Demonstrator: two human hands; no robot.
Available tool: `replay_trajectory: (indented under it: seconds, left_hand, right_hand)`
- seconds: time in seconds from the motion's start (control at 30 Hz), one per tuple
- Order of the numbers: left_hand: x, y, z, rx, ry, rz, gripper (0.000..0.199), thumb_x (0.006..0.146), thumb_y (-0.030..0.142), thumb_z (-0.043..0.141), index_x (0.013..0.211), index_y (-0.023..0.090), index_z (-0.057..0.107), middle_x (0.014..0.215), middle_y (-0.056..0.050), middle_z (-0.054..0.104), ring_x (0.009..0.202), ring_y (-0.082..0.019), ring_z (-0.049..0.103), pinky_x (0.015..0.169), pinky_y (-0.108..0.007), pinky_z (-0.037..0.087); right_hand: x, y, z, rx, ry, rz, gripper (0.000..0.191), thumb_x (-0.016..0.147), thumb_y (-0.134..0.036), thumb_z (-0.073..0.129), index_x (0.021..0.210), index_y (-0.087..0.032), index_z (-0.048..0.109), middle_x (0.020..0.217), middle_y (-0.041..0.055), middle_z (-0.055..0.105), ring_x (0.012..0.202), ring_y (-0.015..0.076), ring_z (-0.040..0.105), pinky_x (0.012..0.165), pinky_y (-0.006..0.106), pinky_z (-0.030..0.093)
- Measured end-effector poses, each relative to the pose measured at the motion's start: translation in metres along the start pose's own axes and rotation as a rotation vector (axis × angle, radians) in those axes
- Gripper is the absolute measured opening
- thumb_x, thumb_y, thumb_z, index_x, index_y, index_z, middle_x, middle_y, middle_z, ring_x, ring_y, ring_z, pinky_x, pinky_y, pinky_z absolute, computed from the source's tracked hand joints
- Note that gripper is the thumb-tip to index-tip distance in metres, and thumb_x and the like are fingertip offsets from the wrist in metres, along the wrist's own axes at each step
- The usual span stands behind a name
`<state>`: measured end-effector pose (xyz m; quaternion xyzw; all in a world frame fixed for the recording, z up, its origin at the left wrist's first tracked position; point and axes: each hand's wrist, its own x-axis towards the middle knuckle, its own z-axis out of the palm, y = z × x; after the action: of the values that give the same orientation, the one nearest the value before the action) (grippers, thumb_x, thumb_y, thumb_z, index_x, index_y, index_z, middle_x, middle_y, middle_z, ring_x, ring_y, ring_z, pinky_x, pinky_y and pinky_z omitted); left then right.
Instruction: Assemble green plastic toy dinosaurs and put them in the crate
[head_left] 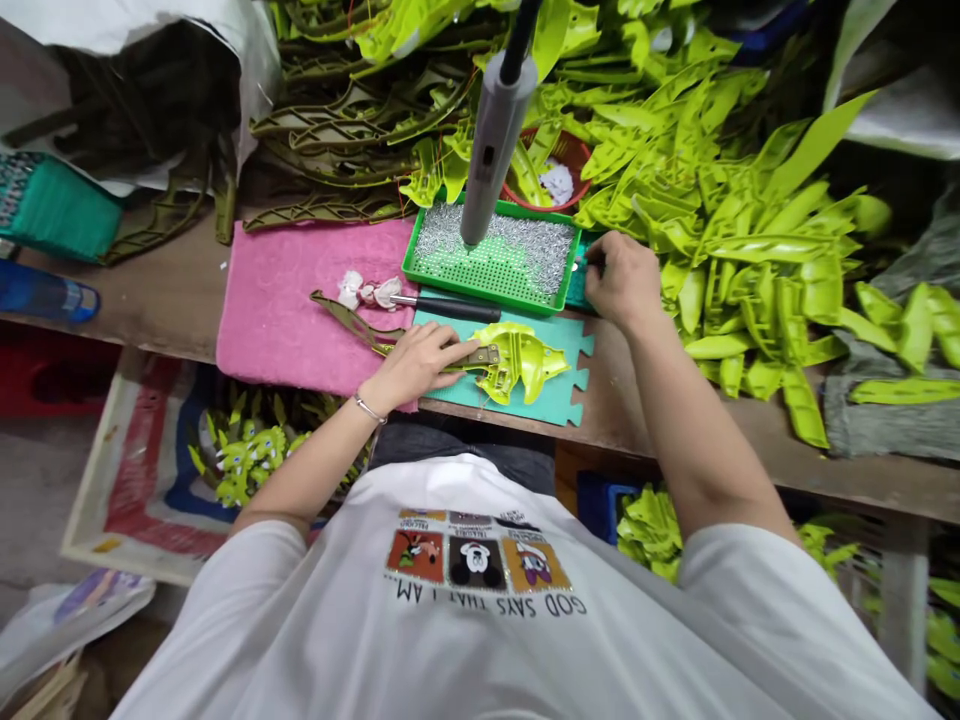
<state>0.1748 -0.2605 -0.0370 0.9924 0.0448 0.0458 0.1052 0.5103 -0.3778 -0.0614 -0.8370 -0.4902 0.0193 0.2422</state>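
My left hand (420, 365) presses and grips a long olive plastic part (349, 318), whose inner end lies over a lime-green plastic shell (521, 365) on the teal foam mat (450, 398). Beside the right end of the green screw tray (491, 290), my right hand (626, 280) has its fingers closed together over a small teal container (577, 285). What is between those fingertips is too small to tell. A black-handled tool (457, 305) lies between the tray and the shell. Above the tray hangs a grey electric screwdriver (495, 150), touched by neither hand.
A pink cloth (277, 300) covers the bench on the left. Olive parts (337, 140) are heaped behind it, and lime-green shells (750, 230) pile up on the right. A red basket (577, 160) stands behind the tray. A blue bottle (45, 292) lies far left.
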Motion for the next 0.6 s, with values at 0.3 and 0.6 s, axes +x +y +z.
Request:
replay_trajectory:
  seconds: [0.3,0.6]
  left_hand:
    - [0.004,0.015,-0.017,0.054,-0.033,-0.050,0.038,0.096,0.037,0.059,0.131,0.025,0.061,0.101,-0.007,0.062,0.092,-0.022,0.054,0.078,-0.032,0.043]
    - [0.009,0.024,-0.032,0.081,-0.087,-0.058,0.037,0.093,0.035,0.066,0.128,0.024,0.061,0.099,-0.006,0.062,0.091,-0.023,0.054,0.076,-0.032,0.041]
  right_hand:
    - [-0.057,-0.068,-0.032,0.460,-0.127,0.065,0.015,0.071,-0.026,0.065,0.078,-0.023,0.053,0.073,0.0014,0.065,0.066,0.0171,0.061,0.063,0.033,0.052]
    - [-0.116,-0.129,-0.024,0.471,-0.396,0.079,0.019,0.065,-0.015,0.062,0.074,-0.023,0.048,0.068,-0.0029,0.065,0.059,0.0127,0.057,0.059,0.025,0.043]
